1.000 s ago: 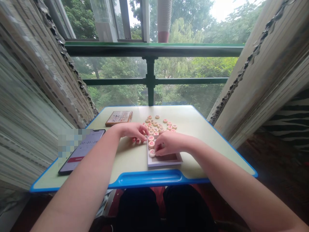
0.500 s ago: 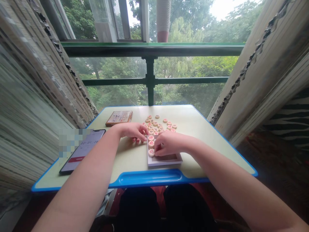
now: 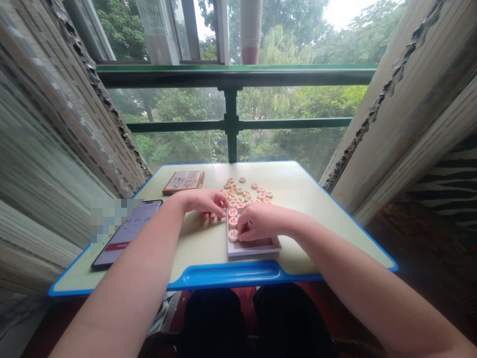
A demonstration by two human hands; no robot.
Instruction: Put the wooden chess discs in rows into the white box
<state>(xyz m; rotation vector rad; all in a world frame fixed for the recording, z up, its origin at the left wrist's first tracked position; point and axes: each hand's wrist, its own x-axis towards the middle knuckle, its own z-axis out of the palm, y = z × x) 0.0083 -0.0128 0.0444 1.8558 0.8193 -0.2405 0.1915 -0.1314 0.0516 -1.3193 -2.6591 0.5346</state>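
Now the right hand (image 3: 261,221) curves its grip over xiangqi pieces (image 3: 233,222) lined along a shallow tray (image 3: 253,251), any pinch hidden. The left hand (image 3: 204,204), its grip loosely bent, sits on the bench (image 3: 194,251) beside the tray, near the loose pieces (image 3: 244,191).

We see daylight coming in through the window beyond the green metal railing (image 3: 231,76), with the white sky (image 3: 346,12) above it burnt out to glare. Below the railing, the pale cream worktop with its blue rim (image 3: 290,179) lies evenly lit under soft, faint shadows, and the round wooden xiangqi pieces (image 3: 242,194) look fairly sharp. Left of the railing, the woven bamboo blind (image 3: 44,149) smears and stretches with wide-lens distortion, while a pixelated mosaic patch (image 3: 112,221) obscures detail.
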